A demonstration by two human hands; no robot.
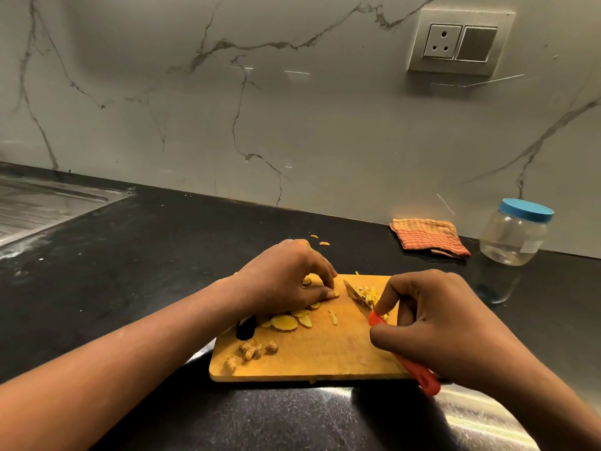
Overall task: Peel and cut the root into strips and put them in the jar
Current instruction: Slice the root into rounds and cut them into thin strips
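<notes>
The root is cut up on a wooden cutting board (325,356) in the lower middle of the frame. The root slices (286,322) are flat, round and yellow, and they lie in a small heap near the left side of the board. One thin piece lies alone just right of them. A little pile of thin yellow strips (367,292) sits at the top right of the board. Brown, bumpy peel bits (252,349) lie at the lower left corner.

The left hand (286,278) is over the heap of slices. Its fingers are bent, and its thumb and fingertips pinch the slices at the top of the heap. The right hand (435,320) is curled tight around the red handle of a knife (357,297). The blade points up and left, and it lies between the slices and the strips, touching the pile of strips.

The jar (514,236) is clear, with a blue lid on it. It stands at the right of the frame on the black counter (130,271), well apart from both hands. A striped cloth (429,237) lies just left of it. A black thing (246,327) pokes out under the left wrist. Two small yellow bits (320,240) lie on the counter above the left hand.
</notes>
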